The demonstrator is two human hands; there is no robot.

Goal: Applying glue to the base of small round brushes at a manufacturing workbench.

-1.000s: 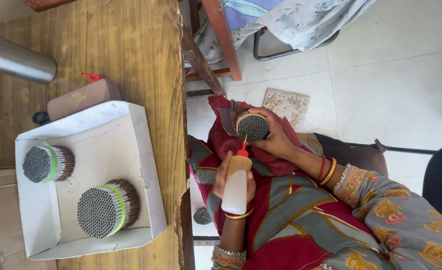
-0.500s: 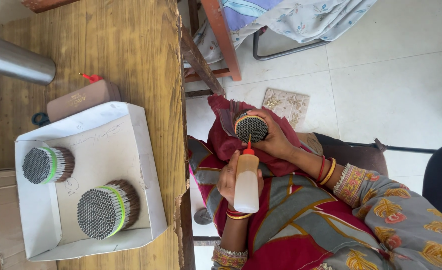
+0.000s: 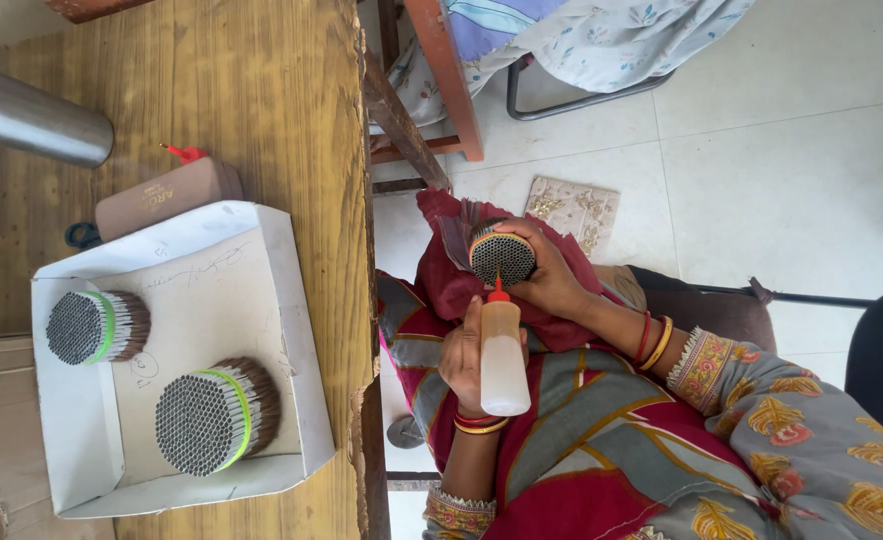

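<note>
My right hand (image 3: 547, 275) grips a round bundle of thin dark sticks (image 3: 502, 255) banded in green, held over my lap with its flat end facing the camera. My left hand (image 3: 462, 360) holds a small white squeeze bottle (image 3: 505, 365) with a red nozzle. The nozzle tip touches the lower edge of the bundle's end. Red and gold bangles sit on both wrists.
A wooden table (image 3: 262, 90) stands on the left. On it a white cardboard tray (image 3: 292, 330) holds two more green-banded stick bundles (image 3: 97, 327) (image 3: 217, 415). Behind the tray lie a brown box (image 3: 167, 195) and a metal cylinder (image 3: 32, 118). A wooden chair (image 3: 442, 70) stands beyond my knees.
The bottle has shifted slightly along the bundle's end, its nozzle staying against the sticks. The bundle and the tray have not moved.
</note>
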